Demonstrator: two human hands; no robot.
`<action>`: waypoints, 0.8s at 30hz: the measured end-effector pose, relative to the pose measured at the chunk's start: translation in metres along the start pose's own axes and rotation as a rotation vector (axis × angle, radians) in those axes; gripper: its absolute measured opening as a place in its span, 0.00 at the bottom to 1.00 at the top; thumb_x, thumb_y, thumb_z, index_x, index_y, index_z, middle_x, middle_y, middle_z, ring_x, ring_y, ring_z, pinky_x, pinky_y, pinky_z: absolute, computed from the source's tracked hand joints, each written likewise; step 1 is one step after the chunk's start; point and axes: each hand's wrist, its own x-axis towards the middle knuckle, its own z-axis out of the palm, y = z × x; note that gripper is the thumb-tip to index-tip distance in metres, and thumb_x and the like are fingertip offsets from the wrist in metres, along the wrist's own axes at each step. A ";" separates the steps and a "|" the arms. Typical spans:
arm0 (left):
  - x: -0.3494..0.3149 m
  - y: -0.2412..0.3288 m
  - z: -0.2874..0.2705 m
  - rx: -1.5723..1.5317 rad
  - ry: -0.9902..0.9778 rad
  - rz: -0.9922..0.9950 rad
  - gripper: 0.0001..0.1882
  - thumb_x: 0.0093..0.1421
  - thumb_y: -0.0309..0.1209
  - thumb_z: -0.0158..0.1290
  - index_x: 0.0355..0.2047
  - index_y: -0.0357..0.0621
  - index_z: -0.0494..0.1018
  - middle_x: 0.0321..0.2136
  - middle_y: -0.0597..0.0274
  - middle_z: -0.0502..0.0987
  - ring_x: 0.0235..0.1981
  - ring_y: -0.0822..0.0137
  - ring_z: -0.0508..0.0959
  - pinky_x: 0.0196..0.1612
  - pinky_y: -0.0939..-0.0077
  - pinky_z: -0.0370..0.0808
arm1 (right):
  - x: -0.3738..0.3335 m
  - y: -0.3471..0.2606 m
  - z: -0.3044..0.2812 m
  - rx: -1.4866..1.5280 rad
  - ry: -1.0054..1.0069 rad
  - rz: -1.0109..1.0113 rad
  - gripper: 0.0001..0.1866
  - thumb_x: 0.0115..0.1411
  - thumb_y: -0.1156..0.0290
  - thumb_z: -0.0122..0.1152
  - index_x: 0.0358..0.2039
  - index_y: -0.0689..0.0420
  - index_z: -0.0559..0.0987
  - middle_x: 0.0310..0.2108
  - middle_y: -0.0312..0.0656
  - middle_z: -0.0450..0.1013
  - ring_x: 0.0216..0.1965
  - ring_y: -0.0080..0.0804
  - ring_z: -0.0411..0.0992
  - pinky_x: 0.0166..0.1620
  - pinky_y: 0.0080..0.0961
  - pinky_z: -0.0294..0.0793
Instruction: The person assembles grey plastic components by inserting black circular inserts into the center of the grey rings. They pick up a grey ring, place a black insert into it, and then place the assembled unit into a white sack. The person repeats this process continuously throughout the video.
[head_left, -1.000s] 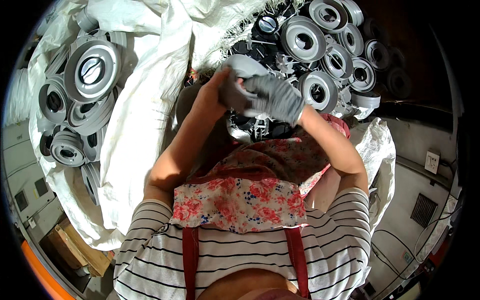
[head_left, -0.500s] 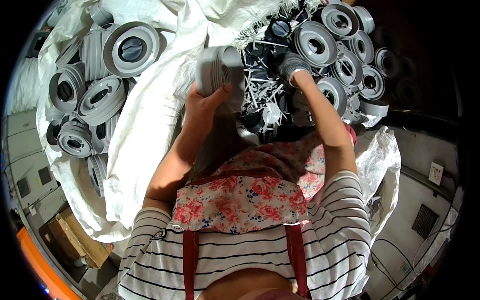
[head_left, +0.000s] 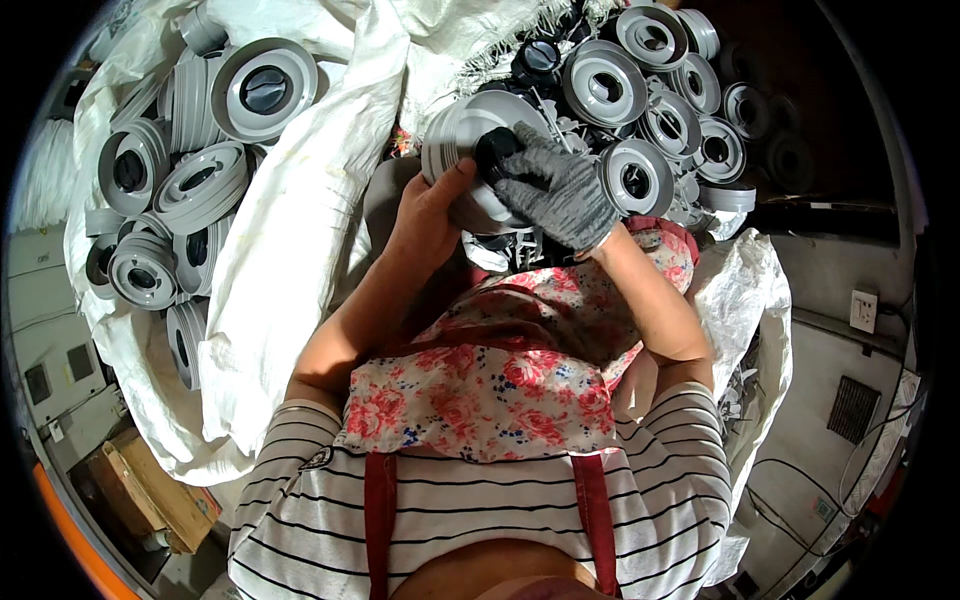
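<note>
My bare left hand [head_left: 430, 210] is closed on the rim of a round grey plastic housing [head_left: 462, 124] with a ribbed side, tilted so its dished face turns to the right. In front of that face, my right hand [head_left: 568, 190], in a grey knitted glove, pinches a round black plastic cap [head_left: 490, 150] at the housing's centre. Whether the cap is seated in the centre hole or only touching it, I cannot tell. The gloved fingers and the cap hide the hole.
On the left, several grey housings with black centres [head_left: 262, 90] lie on a white woven sack [head_left: 290, 220]. More grey housings [head_left: 604, 86] are piled at the right. Another black cap [head_left: 540, 58] and thin grey pieces lie beyond my hands. A cardboard box [head_left: 160, 485] stands lower left.
My right hand has come back from the heap of black parts with a black cap and met the housing. My left hand has shifted slightly right, turning the housing's face more into view.
</note>
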 end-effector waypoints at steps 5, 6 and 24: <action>-0.007 0.001 -0.007 0.133 0.029 0.012 0.16 0.57 0.34 0.57 0.42 0.38 0.71 0.33 0.63 0.75 0.31 0.72 0.76 0.37 0.76 0.75 | 0.016 -0.021 -0.008 -0.188 -0.090 0.037 0.38 0.45 0.56 0.68 0.52 0.63 0.67 0.45 0.56 0.70 0.48 0.53 0.68 0.51 0.39 0.69; -0.008 0.004 -0.006 0.162 0.023 -0.006 0.15 0.57 0.34 0.57 0.41 0.38 0.71 0.31 0.64 0.75 0.29 0.72 0.75 0.35 0.77 0.75 | 0.018 -0.020 -0.009 -0.279 -0.134 0.007 0.38 0.45 0.56 0.68 0.53 0.63 0.66 0.45 0.56 0.70 0.47 0.54 0.68 0.50 0.39 0.69; -0.005 0.035 -0.002 0.183 -0.045 -0.254 0.18 0.60 0.35 0.53 0.44 0.32 0.70 0.34 0.56 0.77 0.31 0.68 0.79 0.37 0.74 0.78 | 0.016 -0.019 -0.010 -0.264 -0.250 -0.303 0.27 0.50 0.61 0.59 0.50 0.58 0.69 0.42 0.54 0.69 0.45 0.52 0.67 0.51 0.42 0.65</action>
